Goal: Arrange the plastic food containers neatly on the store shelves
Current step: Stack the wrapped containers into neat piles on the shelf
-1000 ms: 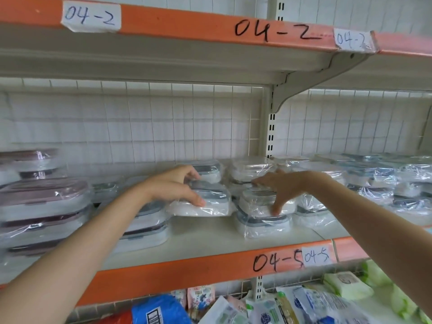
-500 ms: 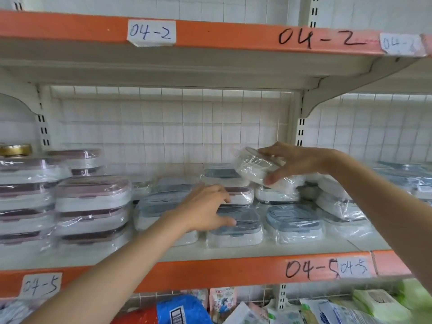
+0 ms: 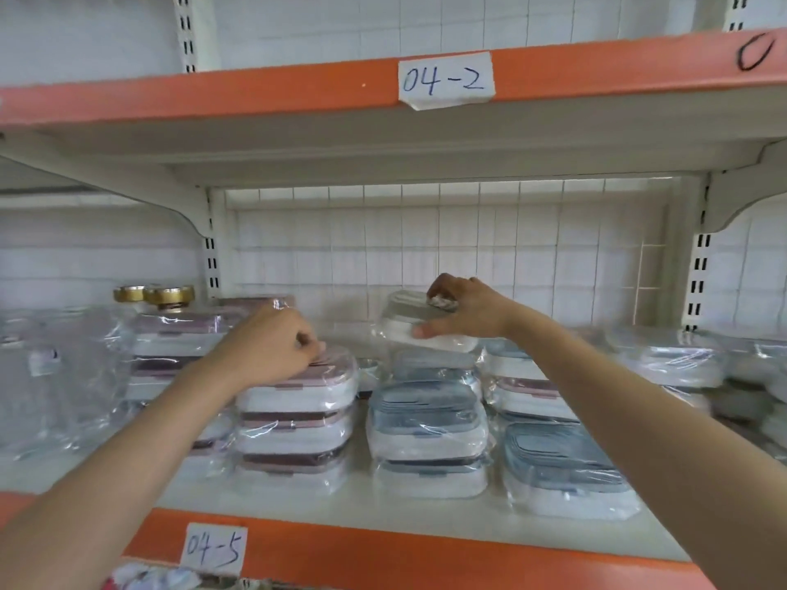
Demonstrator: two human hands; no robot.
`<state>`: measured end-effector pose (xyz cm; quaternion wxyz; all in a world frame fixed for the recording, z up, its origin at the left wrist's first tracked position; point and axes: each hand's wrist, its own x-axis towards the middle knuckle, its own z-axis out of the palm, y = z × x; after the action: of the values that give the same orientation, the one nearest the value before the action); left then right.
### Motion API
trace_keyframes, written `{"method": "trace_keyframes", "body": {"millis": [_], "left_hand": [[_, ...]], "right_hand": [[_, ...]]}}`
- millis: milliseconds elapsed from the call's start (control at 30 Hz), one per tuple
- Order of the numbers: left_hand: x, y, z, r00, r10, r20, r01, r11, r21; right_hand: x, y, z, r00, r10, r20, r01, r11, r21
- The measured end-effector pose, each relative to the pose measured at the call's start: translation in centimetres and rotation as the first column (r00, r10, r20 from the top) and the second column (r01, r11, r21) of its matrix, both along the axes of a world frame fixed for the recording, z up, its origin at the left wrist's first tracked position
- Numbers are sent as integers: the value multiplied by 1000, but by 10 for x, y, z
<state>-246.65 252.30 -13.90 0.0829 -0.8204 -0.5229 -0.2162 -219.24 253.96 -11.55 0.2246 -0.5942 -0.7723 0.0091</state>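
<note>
The right hand (image 3: 462, 308) grips a blurry wrapped box (image 3: 419, 323), and the left hand (image 3: 272, 347), fingers curled, hides the pink box top (image 3: 336, 368) under it, its hold unclear.

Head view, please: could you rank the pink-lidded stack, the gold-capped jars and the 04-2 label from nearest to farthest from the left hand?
1. Pink-lidded stack: directly under the left hand, which rests on its top container.
2. Gold-capped jars: up and to the left, at the back of the shelf.
3. 04-2 label: high up to the right, on the upper shelf's orange edge.
</note>
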Motion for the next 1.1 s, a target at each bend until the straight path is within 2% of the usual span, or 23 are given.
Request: {"method": "trace_keyframes", "body": {"millis": [100,233,333,433,500,600,767,867,967,1100], "left_hand": [[-5,5,-1,998,-32,51,33,999,-28],[-3,13,-4,1000,3,15,-4,998,68],[0,17,-6,1000,20,23,-21,997,74],[-2,22,-6,999,23,22,-25,996,82],[-3,24,-6,999,33,0,-33,995,95],[-1,23,-3,998,44,-37,-41,995,89],[14,15,7,993,36,-115,-38,999,-19],[25,13,14,986,62,-152,-65,998,-17],[43,10,13,993,44,-111,-39,998,46],[89,3,-1,993,-122,1,121,987,104]], "right_hand": [[-23,33,-10,1000,-14,-2,14,999,-49],[-50,70,-21,999,-20,-51,19,999,-37],[-71,88,-29,993,64,-95,-69,996,-51],[-85,97,-37,978,169,-123,-189,967,-172],[-87,95,-36,969,182,-164,-217,950,-226],[-78,87,-28,965,194,-178,-227,956,-186],[-30,53,-17,992,116,-52,-122,983,-140],[6,24,-7,999,43,-23,-45,992,-120],[42,-4,4,1000,-24,7,24,993,-115],[98,-34,16,978,-184,101,196,973,-121]]}}
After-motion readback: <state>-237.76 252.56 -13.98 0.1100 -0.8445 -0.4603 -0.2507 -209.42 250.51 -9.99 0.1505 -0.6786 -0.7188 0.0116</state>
